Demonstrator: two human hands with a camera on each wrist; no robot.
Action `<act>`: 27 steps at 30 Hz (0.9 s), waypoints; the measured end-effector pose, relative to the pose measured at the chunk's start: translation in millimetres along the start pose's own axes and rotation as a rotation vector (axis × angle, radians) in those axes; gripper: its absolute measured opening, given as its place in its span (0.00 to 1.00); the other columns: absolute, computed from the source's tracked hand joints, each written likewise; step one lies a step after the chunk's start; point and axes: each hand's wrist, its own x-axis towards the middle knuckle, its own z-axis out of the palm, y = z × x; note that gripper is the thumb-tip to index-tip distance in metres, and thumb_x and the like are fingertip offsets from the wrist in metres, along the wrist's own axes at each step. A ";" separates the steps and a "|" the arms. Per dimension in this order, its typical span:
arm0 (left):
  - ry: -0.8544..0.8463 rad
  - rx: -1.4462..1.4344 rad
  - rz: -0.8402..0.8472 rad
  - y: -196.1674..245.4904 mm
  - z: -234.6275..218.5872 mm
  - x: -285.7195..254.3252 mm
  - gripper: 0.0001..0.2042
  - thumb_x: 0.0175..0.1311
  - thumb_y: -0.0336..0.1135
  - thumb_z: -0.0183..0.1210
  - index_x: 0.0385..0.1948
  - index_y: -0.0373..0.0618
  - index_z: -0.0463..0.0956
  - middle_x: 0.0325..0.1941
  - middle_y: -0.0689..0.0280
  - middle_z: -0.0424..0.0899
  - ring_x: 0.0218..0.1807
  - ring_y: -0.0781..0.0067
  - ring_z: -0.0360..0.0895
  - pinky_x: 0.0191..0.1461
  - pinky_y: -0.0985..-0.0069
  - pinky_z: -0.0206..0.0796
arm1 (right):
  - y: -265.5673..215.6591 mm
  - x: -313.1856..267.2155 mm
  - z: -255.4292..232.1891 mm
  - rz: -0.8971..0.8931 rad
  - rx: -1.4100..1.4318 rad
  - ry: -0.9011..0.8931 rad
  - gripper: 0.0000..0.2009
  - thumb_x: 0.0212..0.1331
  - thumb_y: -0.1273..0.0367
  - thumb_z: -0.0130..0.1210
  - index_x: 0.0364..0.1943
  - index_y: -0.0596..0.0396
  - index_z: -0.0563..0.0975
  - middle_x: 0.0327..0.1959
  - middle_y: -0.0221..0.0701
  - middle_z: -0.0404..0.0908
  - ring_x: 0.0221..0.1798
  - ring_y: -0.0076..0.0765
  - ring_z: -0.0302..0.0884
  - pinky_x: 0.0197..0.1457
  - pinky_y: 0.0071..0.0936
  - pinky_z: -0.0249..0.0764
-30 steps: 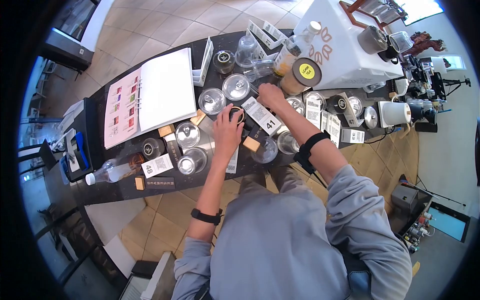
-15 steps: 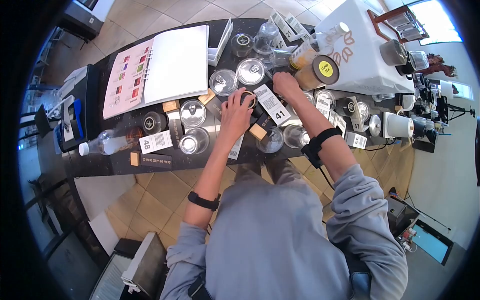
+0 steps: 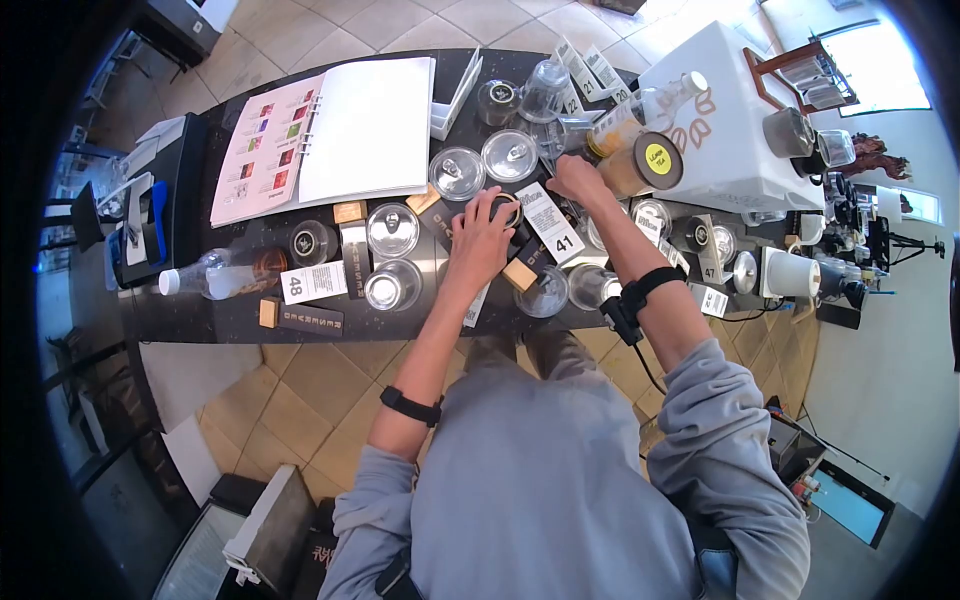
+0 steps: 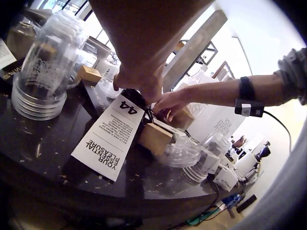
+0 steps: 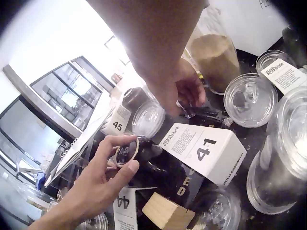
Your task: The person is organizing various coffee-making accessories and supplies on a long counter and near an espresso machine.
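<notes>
Over the dark table, my left hand [image 3: 483, 240] grips a small dark jar [image 5: 149, 155] with a gold-rimmed round top. Thumb and fingers lie on either side of that rim in the right wrist view. My right hand [image 3: 577, 180] is beside the tan-filled jar [image 3: 632, 165] labelled lemon tea, its fingers curled down at a dark, glossy slim thing [image 5: 204, 111] whose kind I cannot tell. Between the hands stands a folded white card [image 3: 551, 226] numbered 41. A black reserved sign with a wooden block [image 3: 518, 275] lies just in front of the left hand.
Clear plastic cups [image 3: 393, 285] and domed lids [image 3: 457, 174] crowd around both hands. An open ring binder [image 3: 365, 130] lies at the left, near a bottle [image 3: 222, 275]. A large white box [image 3: 725, 120] stands at the right, beyond a glass bottle [image 3: 650, 108].
The head view has shifted, so the table sits differently in the picture. Both hands keep nearly the same places, the left at the dark jar and the right beside the lemon tea jar.
</notes>
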 end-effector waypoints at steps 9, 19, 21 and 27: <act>-0.002 -0.024 -0.018 0.4 0.2 -0.9 0.23 0.60 0.30 0.61 0.58 0.54 0.70 0.69 0.62 0.62 0.71 0.57 0.58 0.65 0.54 0.54 | -1.0 -0.3 -18.7 0.088 0.430 -0.190 0.13 0.49 0.69 0.61 0.26 0.72 0.80 0.28 0.48 0.84 0.28 0.46 0.85 0.30 0.39 0.82; 0.081 -0.069 -0.057 8.9 -0.1 4.1 0.36 0.57 0.31 0.62 0.69 0.43 0.56 0.67 0.56 0.65 0.69 0.51 0.60 0.66 0.53 0.54 | 2.4 -44.5 -59.4 0.061 0.440 -0.347 0.12 0.49 0.70 0.61 0.17 0.69 0.78 0.17 0.38 0.80 0.15 0.35 0.79 0.21 0.31 0.78; 0.301 -0.146 0.062 9.6 -0.9 9.7 0.31 0.56 0.30 0.60 0.64 0.39 0.62 0.66 0.49 0.65 0.68 0.47 0.61 0.69 0.54 0.53 | 4.6 -64.1 -76.2 0.087 0.457 -0.421 0.11 0.48 0.71 0.63 0.21 0.69 0.79 0.19 0.38 0.81 0.17 0.35 0.80 0.23 0.30 0.80; 0.264 -0.879 -0.204 47.0 -33.0 11.4 0.27 0.66 0.32 0.57 0.66 0.42 0.61 0.65 0.55 0.68 0.65 0.63 0.67 0.63 0.69 0.61 | 6.4 -135.1 -98.7 0.029 0.513 -0.472 0.12 0.55 0.70 0.60 0.28 0.70 0.78 0.24 0.36 0.83 0.20 0.33 0.82 0.24 0.29 0.81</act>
